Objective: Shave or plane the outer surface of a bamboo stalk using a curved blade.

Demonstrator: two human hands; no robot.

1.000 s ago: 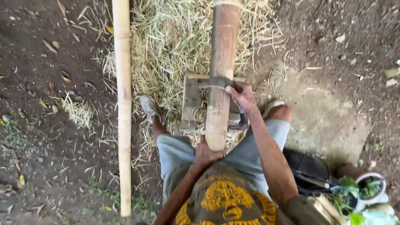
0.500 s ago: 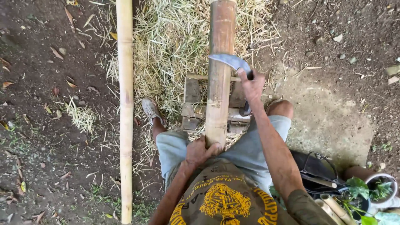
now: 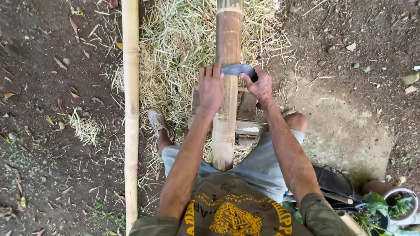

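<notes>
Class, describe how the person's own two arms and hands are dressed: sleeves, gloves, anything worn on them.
Both arms are bare from short olive-green sleeves down. The left hand and the right hand wear no gloves, and no watch, ring or band shows. The olive shirt carries a yellow print on its front.

Head view, straight down, close

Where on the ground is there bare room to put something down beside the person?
Bare dirt lies left of the thin bamboo pole, with only dry leaves. A pale bare patch lies right of the right hand. The middle is crowded: straw, the thick bamboo, the left hand, the curved blade, the wooden block. Potted plants fill the lower right.
</notes>
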